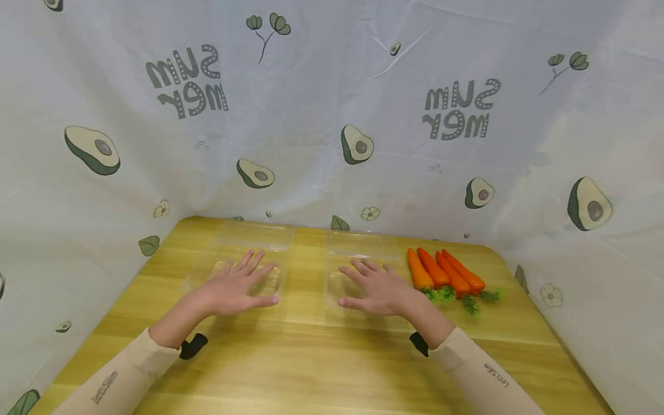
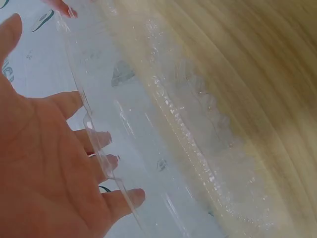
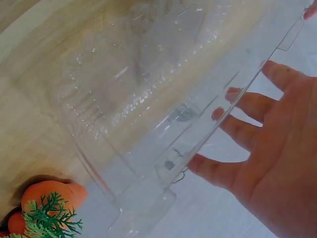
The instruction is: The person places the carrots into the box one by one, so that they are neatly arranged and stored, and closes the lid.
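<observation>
Two clear plastic containers with raised lids stand on the wooden table. Over the left container (image 1: 270,282) is the left hand (image 1: 236,290), palm down with fingers spread. The right hand (image 1: 381,290) is spread in the same way over the right container (image 1: 337,282). In the left wrist view, the left hand (image 2: 54,163) has its fingertips near the clear edge of its container (image 2: 193,124); contact cannot be told. The right wrist view has the right hand (image 3: 267,144), fingers extended, along the edge of the other container (image 3: 133,84). Neither hand grips anything.
Several orange carrots (image 1: 446,274) with green tops lie right of the right container, near the table's back right. A white curtain (image 1: 311,104) printed with avocados hangs behind and beside the wooden table (image 1: 311,369).
</observation>
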